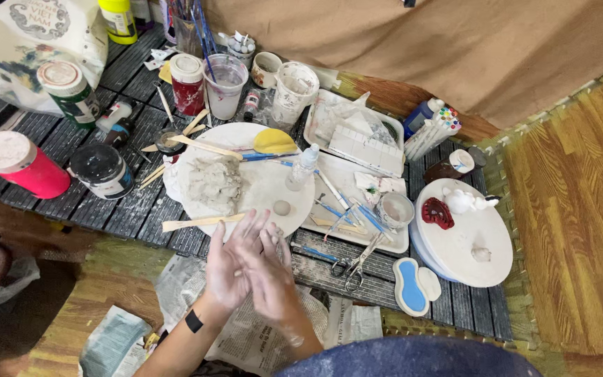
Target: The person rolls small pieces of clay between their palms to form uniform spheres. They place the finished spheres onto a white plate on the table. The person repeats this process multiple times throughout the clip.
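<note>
Palms meet flat: the left hand [226, 269] and right hand [268, 274] are pressed together, fingers straight and dusted white, just near of the round board [273, 187]; whether anything is rolled between them cannot be told. A small clay ball [282, 207] sits on the board right beyond the fingertips, and a grey clay lump [214, 183] lies left of it. Should a piece sit between the palms, it could drop onto the newspaper [246, 328] below, since the hands hang off the table's near edge. A sweep forward could knock the ball or the wooden stick [193, 223] overhanging the board's near rim. To the right, scissors [357, 264] and a tool tray [357, 241] crowd in; far off, cups and jars stand close. Open room lies only near and left.
</note>
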